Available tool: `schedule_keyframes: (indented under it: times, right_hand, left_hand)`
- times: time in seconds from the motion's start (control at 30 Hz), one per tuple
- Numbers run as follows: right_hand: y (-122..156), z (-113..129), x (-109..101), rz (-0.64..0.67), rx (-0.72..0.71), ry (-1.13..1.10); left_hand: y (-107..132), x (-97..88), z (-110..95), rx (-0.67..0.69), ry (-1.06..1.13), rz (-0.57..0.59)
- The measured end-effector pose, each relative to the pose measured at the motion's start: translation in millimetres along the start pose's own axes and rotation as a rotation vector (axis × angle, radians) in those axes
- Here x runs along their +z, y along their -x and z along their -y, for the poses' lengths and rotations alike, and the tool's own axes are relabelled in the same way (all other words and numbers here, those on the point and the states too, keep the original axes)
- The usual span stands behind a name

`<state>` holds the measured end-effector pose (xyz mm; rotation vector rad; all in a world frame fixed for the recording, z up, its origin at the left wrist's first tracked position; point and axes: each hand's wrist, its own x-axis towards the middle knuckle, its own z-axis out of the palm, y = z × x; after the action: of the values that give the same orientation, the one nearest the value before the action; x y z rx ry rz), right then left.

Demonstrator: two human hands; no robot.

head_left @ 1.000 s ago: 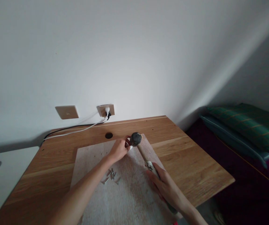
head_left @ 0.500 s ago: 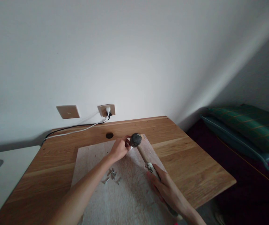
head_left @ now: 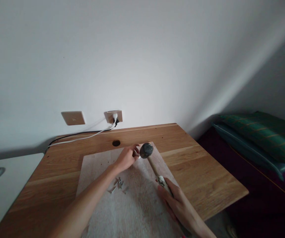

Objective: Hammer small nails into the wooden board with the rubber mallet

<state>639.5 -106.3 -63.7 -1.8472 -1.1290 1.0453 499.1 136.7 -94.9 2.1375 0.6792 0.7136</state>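
Observation:
My right hand is wrapped round the handle of a mallet, which has a dark round head and a pale wooden shaft. The mallet's head hovers just beside my left hand, near the far right corner of a pale wooden board. My left fingers are pinched together low over the board; a small whitish bit shows at their tips, too hidden to name. Several silver nails lie in a loose heap on the board, under and right of my left forearm.
The board lies on a wooden desk with a round cable hole. Behind it, a white and a black cable run to a wall socket. A white cabinet top is at left, green cushions at right.
The mallet's head has shifted slightly right and down, a little away from my left fingertips. My left hand stays in nearly the same place.

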Motion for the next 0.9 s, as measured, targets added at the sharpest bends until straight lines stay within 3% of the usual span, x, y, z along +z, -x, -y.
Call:
schedule_keyframes:
  times: [0.13,0.23,0.3,0.4,0.57,0.73,0.8,0.9]
  right_hand:
    - [15.0,-4.1,-9.0,-0.018,0.017,0.013]
    - [20.1,-12.4,-16.1,-0.039,-0.052,0.023]
    - [21.5,-16.9,-17.3,-0.011,-0.002,0.001]
    - [22.3,-19.7,-13.7,0.008,0.111,-0.052]
    - [21.3,-21.9,-8.0,0.004,0.107,-0.084]
    - [20.0,-24.8,-8.2,-0.035,0.09,-0.074]
    - [19.7,-24.7,-8.1,-0.033,0.107,-0.064]
    - [18.8,-24.5,-7.3,-0.013,0.105,-0.069]
  left_hand:
    - [17.7,-30.8,-21.1,0.12,-0.158,0.051]
    - [46.1,-56.7,-47.7,0.213,-0.325,0.255]
    - [67.7,-64.5,-63.1,0.242,-0.442,0.386]
    - [95.1,-61.0,-75.2,0.347,-0.63,0.469]
    - [117.4,-48.7,-75.3,0.524,-0.857,0.436]
    - [122.9,-42.7,-70.4,0.623,-0.867,0.365]
    - [116.9,-41.6,-65.7,0.598,-0.781,0.353]
    - [91.9,-44.4,-53.3,0.419,-0.512,0.268]
